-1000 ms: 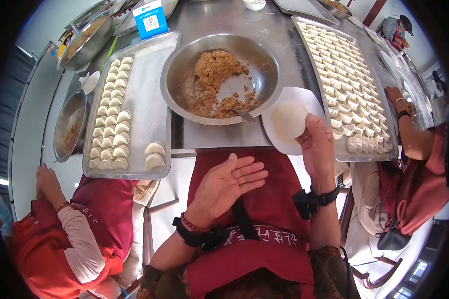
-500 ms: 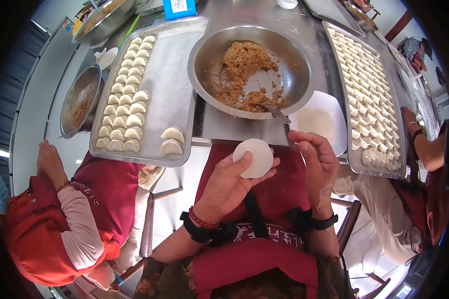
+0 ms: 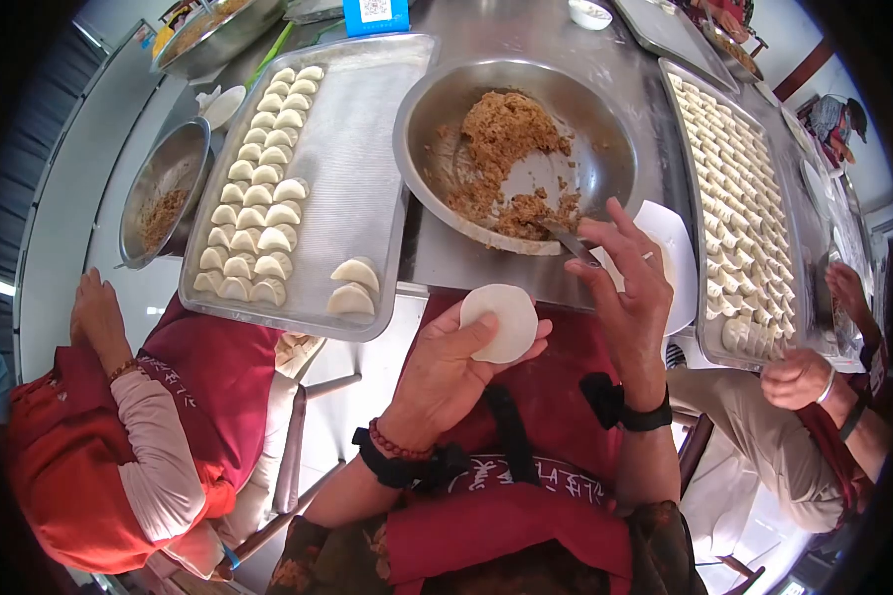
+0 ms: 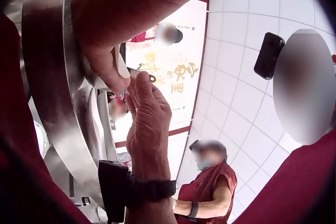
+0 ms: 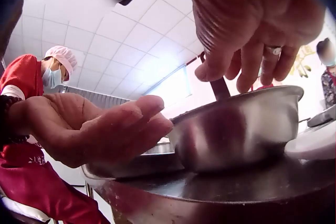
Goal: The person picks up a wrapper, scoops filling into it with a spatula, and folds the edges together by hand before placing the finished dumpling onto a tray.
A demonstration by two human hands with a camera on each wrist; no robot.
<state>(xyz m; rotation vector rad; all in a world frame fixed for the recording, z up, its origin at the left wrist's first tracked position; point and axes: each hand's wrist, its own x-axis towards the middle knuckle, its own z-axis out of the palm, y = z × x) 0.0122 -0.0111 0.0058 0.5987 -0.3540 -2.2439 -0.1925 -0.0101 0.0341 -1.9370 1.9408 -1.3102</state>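
Observation:
My left hand [image 3: 437, 382] holds a round white dumpling wrapper [image 3: 501, 323], its thumb over the wrapper and fingers underneath. The wrapper's edge shows in the left wrist view. Over the near right rim of the steel bowl [image 3: 415, 177], my right hand [image 3: 633, 307] pinches the flat metal handle [image 3: 572, 244] of a utensil between thumb and fingers. That utensil's other end is sunk in the brown filling [image 3: 514, 129]. From the right wrist view, the handle [image 5: 220, 89] slants up from the bowl to the fingertips.
A tray [image 3: 357, 119] with rows of folded dumplings [image 3: 253, 193] stands left; another full tray [image 3: 709, 327] stands right. A white plate [image 3: 670, 238] is partly behind my right hand. A smaller steel bowl [image 3: 174, 164] is farther left. People sit on both sides.
A wrapper went from the right hand onto the left palm, where the thumb now lies over it. The right hand then moved up to the utensil handle at the bowl's rim.

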